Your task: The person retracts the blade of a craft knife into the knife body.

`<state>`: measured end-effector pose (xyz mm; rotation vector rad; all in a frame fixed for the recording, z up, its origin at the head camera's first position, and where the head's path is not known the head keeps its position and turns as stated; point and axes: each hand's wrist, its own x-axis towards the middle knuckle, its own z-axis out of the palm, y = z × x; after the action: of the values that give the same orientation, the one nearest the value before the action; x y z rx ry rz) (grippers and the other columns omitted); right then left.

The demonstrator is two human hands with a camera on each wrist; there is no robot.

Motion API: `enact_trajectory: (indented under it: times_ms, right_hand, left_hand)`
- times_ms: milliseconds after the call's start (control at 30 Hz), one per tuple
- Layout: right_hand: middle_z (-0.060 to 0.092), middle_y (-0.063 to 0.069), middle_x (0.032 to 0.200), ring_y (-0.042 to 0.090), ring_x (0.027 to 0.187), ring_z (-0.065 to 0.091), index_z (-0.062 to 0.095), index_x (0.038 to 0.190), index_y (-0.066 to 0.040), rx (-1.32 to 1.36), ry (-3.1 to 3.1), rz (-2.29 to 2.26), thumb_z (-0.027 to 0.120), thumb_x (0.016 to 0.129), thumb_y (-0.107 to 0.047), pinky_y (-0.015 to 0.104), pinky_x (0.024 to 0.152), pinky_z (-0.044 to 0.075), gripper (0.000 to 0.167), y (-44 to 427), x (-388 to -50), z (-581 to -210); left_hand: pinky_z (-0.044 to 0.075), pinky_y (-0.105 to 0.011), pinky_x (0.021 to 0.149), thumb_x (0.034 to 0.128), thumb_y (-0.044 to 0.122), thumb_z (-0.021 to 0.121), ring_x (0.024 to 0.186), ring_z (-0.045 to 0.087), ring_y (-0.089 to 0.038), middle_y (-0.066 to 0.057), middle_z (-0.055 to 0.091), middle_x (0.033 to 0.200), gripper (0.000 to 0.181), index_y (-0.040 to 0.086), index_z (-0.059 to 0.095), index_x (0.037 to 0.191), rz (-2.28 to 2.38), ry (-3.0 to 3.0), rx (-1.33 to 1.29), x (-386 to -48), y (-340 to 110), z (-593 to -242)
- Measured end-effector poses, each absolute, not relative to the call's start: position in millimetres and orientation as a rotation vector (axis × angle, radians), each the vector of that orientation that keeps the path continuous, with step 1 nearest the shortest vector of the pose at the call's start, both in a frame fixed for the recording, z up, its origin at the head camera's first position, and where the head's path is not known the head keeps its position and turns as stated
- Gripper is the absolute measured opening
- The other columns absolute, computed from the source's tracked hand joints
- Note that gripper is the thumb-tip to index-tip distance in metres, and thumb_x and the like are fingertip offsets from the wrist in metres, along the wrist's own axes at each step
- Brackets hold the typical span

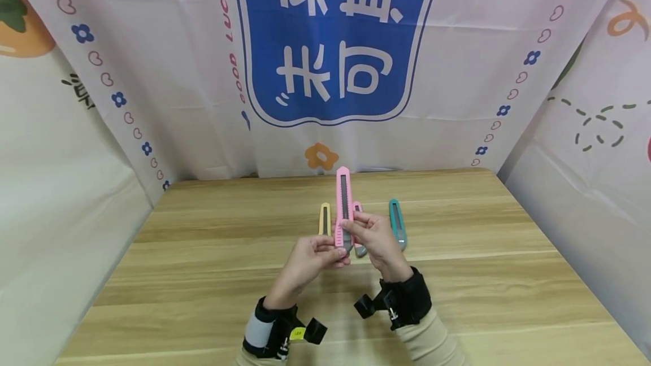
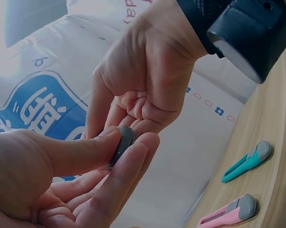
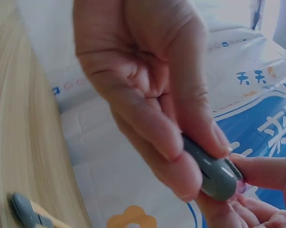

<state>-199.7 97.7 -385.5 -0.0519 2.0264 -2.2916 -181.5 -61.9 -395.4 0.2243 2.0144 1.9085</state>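
Observation:
A pink utility knife with a dark slot and grey end is raised off the table, its pink end pointing away. At its lower end, my left hand pinches the knife between thumb and fingers. My right hand grips it from the right, thumb on the front. In both wrist views the grey end shows among the fingers, which hide most of the body. Whether the blade is out cannot be made out. Behind the hands lies a second pink utility knife, partly covered in the head view.
On the wooden table, a yellow utility knife lies left of the raised one and a teal utility knife lies right. A printed white cloth hangs along the back edge, with more cloth at both sides.

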Motion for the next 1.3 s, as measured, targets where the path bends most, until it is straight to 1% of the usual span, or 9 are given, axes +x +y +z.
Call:
enact_trajectory:
  times_ms: [133, 300, 400, 467, 533, 700, 900, 1100, 1300]
  right_hand:
    - [0.07, 0.027, 0.109, 0.006, 0.08, 0.069, 0.058, 0.125, 0.009, 0.011, 2.263, -2.243, 0.067, 0.087, -0.004, 0.015, 0.069, 0.058, 0.041, 93.4, -198.2, -386.2]
    - [0.072, 0.027, 0.097, 0.023, 0.081, 0.073, 0.062, 0.12, 0.009, -0.035, 2.645, -2.117, 0.077, 0.08, -0.009, 0.02, 0.067, 0.06, 0.046, 86.4, -192.3, -383.5]
    - [0.073, 0.023, 0.091, 0.027, 0.078, 0.073, 0.063, 0.118, 0.009, -0.093, 2.878, -1.975, 0.08, 0.077, -0.014, 0.026, 0.065, 0.061, 0.05, 81.2, -187.2, -381.1]
    - [0.074, 0.021, 0.089, 0.026, 0.075, 0.073, 0.065, 0.118, 0.007, -0.107, 3.01, -1.877, 0.082, 0.076, -0.018, 0.028, 0.062, 0.061, 0.052, 77.8, -184.2, -381.3]
    - [0.075, 0.018, 0.087, 0.023, 0.071, 0.071, 0.066, 0.117, 0.005, -0.11, 3.115, -1.797, 0.083, 0.074, -0.021, 0.025, 0.058, 0.059, 0.053, 74.7, -181.8, -382.0]
    - [0.074, 0.013, 0.079, 0.014, 0.058, 0.062, 0.069, 0.112, 0.002, -0.096, 3.265, -1.665, 0.084, 0.073, -0.022, 0.016, 0.047, 0.046, 0.048, 71.0, -179.2, -384.5]
    - [0.07, 0.013, 0.076, 0.012, 0.055, 0.056, 0.07, 0.11, 0.003, -0.02, 3.323, -1.557, 0.084, 0.072, -0.021, 0.015, 0.044, 0.038, 0.047, 72.0, -179.2, -384.0]
    - [0.068, 0.016, 0.082, 0.016, 0.061, 0.06, 0.067, 0.113, 0.006, 0.076, 3.217, -1.586, 0.082, 0.074, -0.025, 0.016, 0.048, 0.042, 0.053, 77.5, -180.8, -381.9]
    - [0.069, 0.02, 0.088, 0.023, 0.071, 0.066, 0.067, 0.112, 0.008, 0.141, 3.114, -1.653, 0.078, 0.076, -0.015, 0.023, 0.055, 0.054, 0.044, 94.8, -186.3, -379.1]
  left_hand:
    - [0.061, -0.036, 0.085, 0.0896, 0.0, 0.062, 0.079, 0.073, -0.012, -0.029, 0.07, 0.102, 0.025, -0.013, 0.062, 0.111, 1.934, 2.013, 0.239, -182.0, -60.3, -398.0]
    - [0.062, -0.036, 0.082, 0.0893, 0.0, 0.063, 0.078, 0.072, -0.012, -0.031, 0.07, 0.101, 0.024, -0.013, 0.063, 0.11, 1.96, 2.042, 0.239, -182.7, -58.2, -399.9]
    - [0.062, -0.033, 0.08, 0.0889, 0.002, 0.064, 0.078, 0.073, -0.013, -0.03, 0.07, 0.101, 0.025, -0.011, 0.064, 0.11, 1.961, 2.062, 0.23, -182.5, -57.1, -399.5]
    - [0.062, -0.031, 0.079, 0.089, 0.002, 0.064, 0.079, 0.073, -0.014, -0.029, 0.071, 0.101, 0.025, -0.01, 0.064, 0.111, 1.959, 2.081, 0.233, -181.8, -56.7, -399.1]
    - [0.062, -0.029, 0.077, 0.0892, 0.002, 0.063, 0.081, 0.073, -0.016, -0.029, 0.071, 0.102, 0.025, -0.01, 0.064, 0.112, 1.959, 2.102, 0.253, -180.8, -56.3, -399.1]
    - [0.062, -0.028, 0.075, 0.0886, -0.004, 0.059, 0.084, 0.074, -0.026, -0.032, 0.069, 0.1, 0.024, -0.014, 0.062, 0.11, 1.944, 2.165, 0.311, -180.0, -54.2, -400.8]
    - [0.062, -0.027, 0.073, 0.0883, -0.004, 0.06, 0.084, 0.074, -0.028, -0.031, 0.07, 0.099, 0.023, -0.014, 0.063, 0.109, 1.923, 2.204, 0.323, -179.3, -52.4, -401.0]
    - [0.062, -0.028, 0.073, 0.088, -0.002, 0.063, 0.084, 0.074, -0.031, -0.032, 0.069, 0.099, 0.022, -0.014, 0.063, 0.107, 1.92, 2.198, 0.364, -179.0, -49.4, -402.5]
    - [0.063, -0.032, 0.077, 0.0894, 0.005, 0.065, 0.086, 0.074, -0.032, -0.03, 0.07, 0.104, 0.034, -0.012, 0.059, 0.118, 1.869, 2.174, 0.382, -179.4, -49.6, -402.7]
